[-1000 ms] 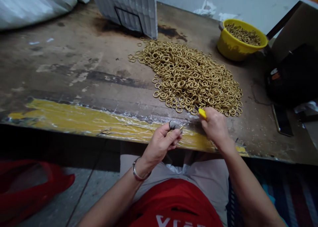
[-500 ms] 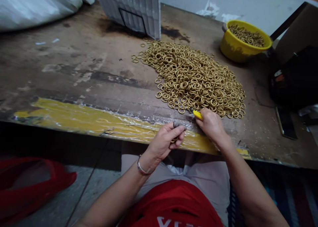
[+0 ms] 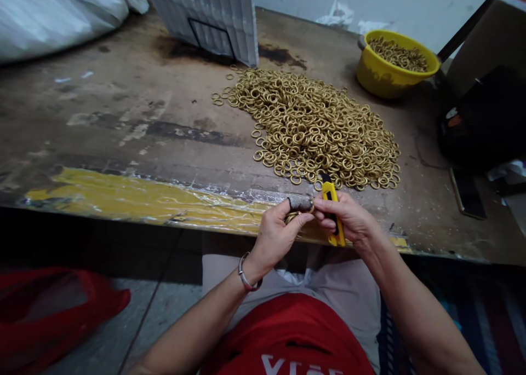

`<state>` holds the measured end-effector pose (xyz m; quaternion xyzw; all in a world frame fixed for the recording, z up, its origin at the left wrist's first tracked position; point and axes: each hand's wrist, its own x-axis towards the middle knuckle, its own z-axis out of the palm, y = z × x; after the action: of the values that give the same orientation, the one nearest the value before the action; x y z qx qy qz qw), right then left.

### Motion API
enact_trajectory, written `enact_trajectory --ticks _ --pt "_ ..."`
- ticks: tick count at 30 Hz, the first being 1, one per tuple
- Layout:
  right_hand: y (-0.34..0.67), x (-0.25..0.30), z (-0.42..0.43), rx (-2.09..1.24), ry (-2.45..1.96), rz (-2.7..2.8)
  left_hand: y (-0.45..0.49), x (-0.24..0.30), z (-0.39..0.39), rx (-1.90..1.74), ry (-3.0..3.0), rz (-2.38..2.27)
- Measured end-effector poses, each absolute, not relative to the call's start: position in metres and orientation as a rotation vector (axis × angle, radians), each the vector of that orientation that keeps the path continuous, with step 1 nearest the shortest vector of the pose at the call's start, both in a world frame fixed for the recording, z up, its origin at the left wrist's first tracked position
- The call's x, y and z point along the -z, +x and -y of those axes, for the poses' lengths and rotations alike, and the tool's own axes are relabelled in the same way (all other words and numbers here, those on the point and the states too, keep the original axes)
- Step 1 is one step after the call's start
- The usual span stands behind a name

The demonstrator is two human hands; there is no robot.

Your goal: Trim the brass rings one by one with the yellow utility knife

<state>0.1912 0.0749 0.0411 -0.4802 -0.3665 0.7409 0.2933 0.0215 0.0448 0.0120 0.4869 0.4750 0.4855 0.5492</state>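
Observation:
A yellow utility knife [image 3: 336, 227] lies across the fingers of my right hand [image 3: 349, 213], its dark tip pointing away from me at the pile. My left hand [image 3: 283, 221] is closed around several gold-coloured rings [image 3: 292, 217]; a grey wrap [image 3: 301, 202] covers its index finger. Both hands' fingertips meet above the table's front edge, at what seems to be one ring, partly hidden by the fingers. Just beyond them spreads a large heap of gold-coloured rings [image 3: 316, 128].
A yellow basin [image 3: 382, 82] of similar rings stands at the back right. A phone [image 3: 467, 194] and a black object [image 3: 480, 123] lie at right. Behind the heap stands a grey ribbed panel [image 3: 205, 13]; a white sack [image 3: 61, 19] is at far left. Yellow tape [image 3: 143, 200] lines the table edge.
My right hand has drawn back from the heap's edge to my left hand, and the knife has turned more upright. My left index finger has stretched out towards the right hand.

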Motion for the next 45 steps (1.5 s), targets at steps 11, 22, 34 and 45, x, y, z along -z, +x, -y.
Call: enact_trajectory --ticks 11,22,34,45 --pt "0.194 -0.039 -0.041 -0.485 -1.626 2.226 0.018 -0.013 -0.048 -0.971 0.648 -0.898" --pt "0.185 -0.039 -0.054 -0.219 -1.897 2.499 0.009 -0.006 -0.05 -0.987 0.85 -0.928" --pt "0.189 -0.016 -0.102 -0.156 -2.016 2.307 0.002 -0.006 -0.05 -0.904 0.577 -0.758" --pt "0.183 -0.033 -0.07 -1.634 -1.273 1.055 0.007 -0.009 -0.051 -0.949 0.544 -0.743"
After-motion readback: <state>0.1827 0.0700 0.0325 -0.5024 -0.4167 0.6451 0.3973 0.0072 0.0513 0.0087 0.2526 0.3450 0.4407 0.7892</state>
